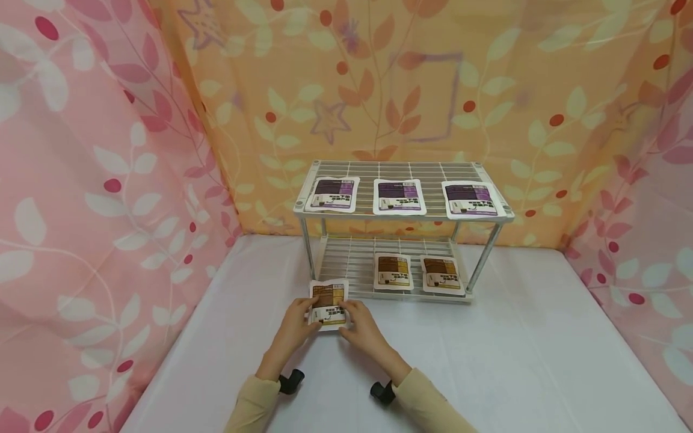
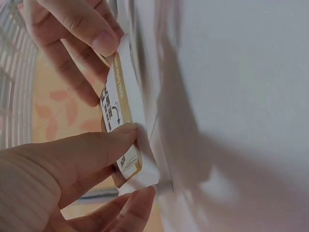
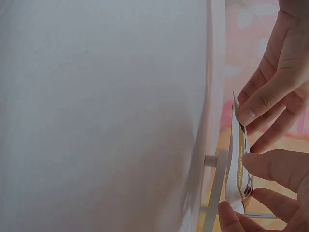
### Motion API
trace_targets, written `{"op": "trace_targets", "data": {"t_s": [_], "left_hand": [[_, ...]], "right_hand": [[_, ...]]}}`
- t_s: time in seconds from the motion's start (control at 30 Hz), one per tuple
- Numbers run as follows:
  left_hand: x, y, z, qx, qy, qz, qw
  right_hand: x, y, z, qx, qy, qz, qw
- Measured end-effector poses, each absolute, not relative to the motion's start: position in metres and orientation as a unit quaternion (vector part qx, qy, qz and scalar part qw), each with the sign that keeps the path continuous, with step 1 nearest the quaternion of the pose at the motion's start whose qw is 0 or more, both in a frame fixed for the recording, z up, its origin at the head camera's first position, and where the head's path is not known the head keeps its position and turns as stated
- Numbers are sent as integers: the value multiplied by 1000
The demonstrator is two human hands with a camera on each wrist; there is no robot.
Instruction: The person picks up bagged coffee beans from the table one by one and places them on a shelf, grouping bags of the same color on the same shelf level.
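A flat white coffee sachet (image 1: pixel 328 305) with a brown and yellow label is between my two hands, before the front left corner of the lower rack shelf. My left hand (image 1: pixel 295 319) pinches its left side, the thumb (image 2: pixel 124 135) on the printed face. On the opposite side my right hand (image 1: pixel 364 323) pinches the edge, its thumb (image 3: pixel 263 162) also on the front. In both wrist views the sachet, (image 2: pixel 126 116) (image 3: pixel 238 166) seen nearly edge-on, is slightly bent. Its back is mostly hidden.
A white wire rack (image 1: pixel 346 255) with two shelves stands behind the hands. Three purple-labelled sachets (image 1: pixel 399 196) lie on its top shelf. Two brown-labelled sachets (image 1: pixel 393 272) lie on the lower shelf, middle and right. White cloth (image 1: pixel 514 349) covers the table; patterned curtains (image 1: pixel 379 90) enclose it.
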State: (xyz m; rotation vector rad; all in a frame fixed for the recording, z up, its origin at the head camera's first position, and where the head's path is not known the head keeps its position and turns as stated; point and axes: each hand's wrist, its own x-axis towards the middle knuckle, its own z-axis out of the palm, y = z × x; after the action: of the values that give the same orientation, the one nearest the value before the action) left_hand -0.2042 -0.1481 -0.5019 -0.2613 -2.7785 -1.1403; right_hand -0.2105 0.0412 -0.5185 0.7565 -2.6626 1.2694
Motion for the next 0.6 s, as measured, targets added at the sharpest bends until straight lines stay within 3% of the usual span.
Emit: {"op": "trace_targets", "data": {"t_s": [0.6], "left_hand": [[-225, -134, -503, -96, -919, -376, 76]], "right_hand": [[-232, 50, -523, 228, -883, 401, 81]]}}
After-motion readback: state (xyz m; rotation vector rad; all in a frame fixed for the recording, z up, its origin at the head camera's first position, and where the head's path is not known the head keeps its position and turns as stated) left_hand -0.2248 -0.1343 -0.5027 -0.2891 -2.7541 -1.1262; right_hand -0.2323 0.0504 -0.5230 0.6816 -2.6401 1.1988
